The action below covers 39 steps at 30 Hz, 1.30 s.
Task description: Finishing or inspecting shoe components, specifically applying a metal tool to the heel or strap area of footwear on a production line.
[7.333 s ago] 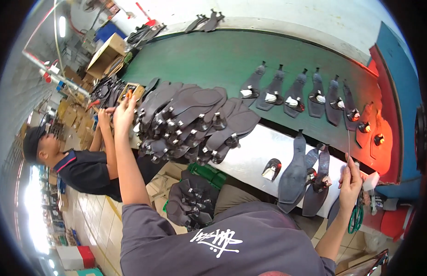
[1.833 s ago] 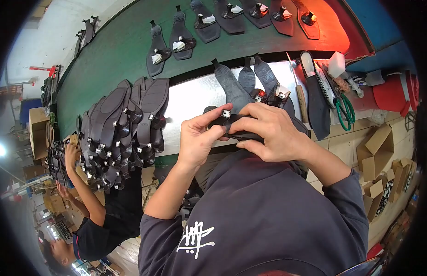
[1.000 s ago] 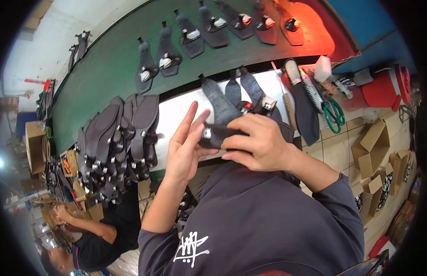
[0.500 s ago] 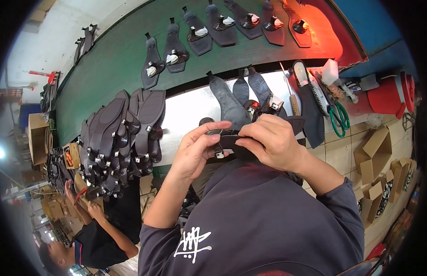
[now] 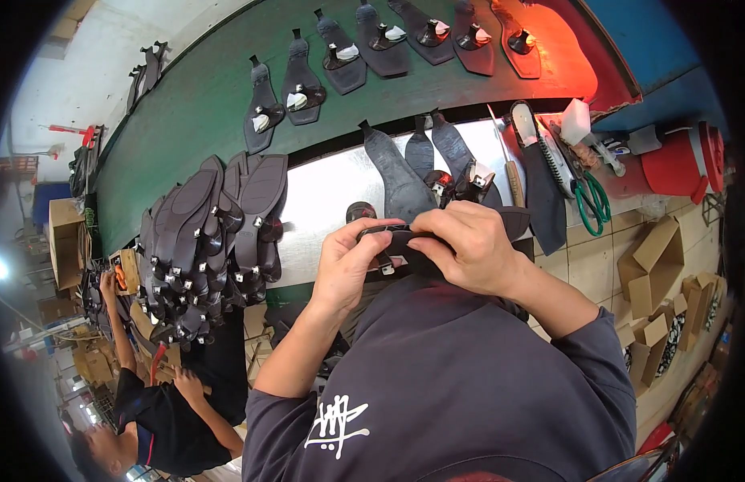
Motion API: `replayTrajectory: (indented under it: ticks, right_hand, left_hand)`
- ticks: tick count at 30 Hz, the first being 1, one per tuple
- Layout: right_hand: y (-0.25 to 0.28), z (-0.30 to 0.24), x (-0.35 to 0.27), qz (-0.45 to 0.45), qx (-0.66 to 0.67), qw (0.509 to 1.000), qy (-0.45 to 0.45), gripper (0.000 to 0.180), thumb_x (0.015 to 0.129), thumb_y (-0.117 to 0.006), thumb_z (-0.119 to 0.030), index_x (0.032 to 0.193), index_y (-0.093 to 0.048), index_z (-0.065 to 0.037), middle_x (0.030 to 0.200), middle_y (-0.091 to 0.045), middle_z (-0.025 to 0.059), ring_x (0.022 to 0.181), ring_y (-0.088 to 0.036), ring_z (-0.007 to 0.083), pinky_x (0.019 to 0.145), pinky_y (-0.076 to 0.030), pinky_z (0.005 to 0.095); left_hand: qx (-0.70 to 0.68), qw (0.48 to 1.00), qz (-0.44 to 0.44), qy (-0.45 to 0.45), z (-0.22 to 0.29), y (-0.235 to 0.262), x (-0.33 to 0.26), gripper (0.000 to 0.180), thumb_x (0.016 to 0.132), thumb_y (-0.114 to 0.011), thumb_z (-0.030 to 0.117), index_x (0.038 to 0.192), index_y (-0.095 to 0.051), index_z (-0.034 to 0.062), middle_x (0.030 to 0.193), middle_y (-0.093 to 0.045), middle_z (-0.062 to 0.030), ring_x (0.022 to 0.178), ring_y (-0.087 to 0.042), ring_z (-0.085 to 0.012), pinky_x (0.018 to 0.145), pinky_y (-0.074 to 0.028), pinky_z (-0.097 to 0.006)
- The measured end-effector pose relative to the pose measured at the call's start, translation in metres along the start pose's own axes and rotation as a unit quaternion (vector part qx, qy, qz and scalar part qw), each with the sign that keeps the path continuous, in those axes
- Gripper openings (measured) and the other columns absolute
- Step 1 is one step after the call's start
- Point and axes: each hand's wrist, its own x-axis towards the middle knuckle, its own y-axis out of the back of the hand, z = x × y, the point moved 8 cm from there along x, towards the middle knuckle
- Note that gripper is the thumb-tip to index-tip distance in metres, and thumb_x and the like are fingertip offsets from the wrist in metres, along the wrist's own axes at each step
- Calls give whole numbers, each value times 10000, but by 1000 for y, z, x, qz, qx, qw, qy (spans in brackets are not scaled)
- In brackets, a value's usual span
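Note:
My left hand (image 5: 351, 255) and my right hand (image 5: 469, 245) pinch a dark sandal (image 5: 399, 237) between them, close to my body at the bench's near edge. The left thumb and fingers grip its strap end; the right thumb and fingers press on the sole edge beside it. A small buckle (image 5: 387, 269) hangs below the left fingers. Much of the sandal is hidden by my fingers and blends with my dark shirt. Just beyond my hands a black sole (image 5: 395, 173) lies on the metal sheet, with another strapped sandal (image 5: 478, 183) to its right.
Several strapped soles (image 5: 302, 80) lie in a row on the green conveyor belt (image 5: 204, 104). Left, a pile of dark sandals (image 5: 204, 233). Right, an awl (image 5: 513, 178), green-handled scissors (image 5: 593, 205) and a red container (image 5: 673, 173). Another person (image 5: 167, 426) works at lower left.
My left fingers have closed in further around the sandal, and the right hand has shifted slightly left. The other person's arm at lower left has reached up and forward.

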Motion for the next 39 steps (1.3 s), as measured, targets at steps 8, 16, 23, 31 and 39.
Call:
replayTrajectory:
  ticks: [8, 16, 23, 31, 39]
  right_hand:
    - [-7, 4, -3, -16, -10, 1000, -12, 229, 767, -735, -117, 951, -631, -29, 693, -608, 87, 650, -598, 259, 604, -475, 356]
    - [-10, 23, -5, -14, 81, 993, -87, 188, 773, -726, -42, 942, -651, -8, 704, -642, 80, 606, -593, 174, 572, -467, 292]
    - [-22, 32, 1, -207, 354, 881, -234, 97, 829, -668, -48, 875, -593, -9, 753, -612, 34, 712, -560, 66, 631, -445, 255]
    - [108, 93, -13, 265, 3, 932, -246, 159, 838, -666, -117, 973, -649, -33, 921, -654, 120, 835, -631, 272, 743, -495, 380]
    - [61, 134, -52, 62, -253, 926, -273, 335, 819, -597, -33, 1153, -576, -52, 980, -582, 161, 919, -581, 369, 785, -484, 439]
  left_hand:
    - [40, 998, 46, 4, -12, 9, 10, 149, 904, -623, 130, 969, -666, 3, 872, -674, -57, 735, -647, -117, 523, -532, -237]
    - [135, 990, 39, 7, -6, 4, 4, 150, 925, -603, 146, 940, -653, 5, 806, -628, -4, 700, -563, -46, 531, -471, -209]
    - [225, 955, -50, -184, 33, -19, -13, 111, 890, -634, 95, 887, -642, -16, 705, -588, 26, 631, -490, -28, 570, -382, -199]
    - [-193, 960, 154, -134, 26, 60, -3, 230, 924, -603, 220, 1054, -630, 32, 961, -663, -55, 803, -650, -142, 598, -553, -251]
    - [-353, 934, 48, -12, -24, 61, 17, 162, 938, -574, 182, 1067, -571, 85, 1149, -613, -75, 1031, -627, -221, 836, -585, -349]
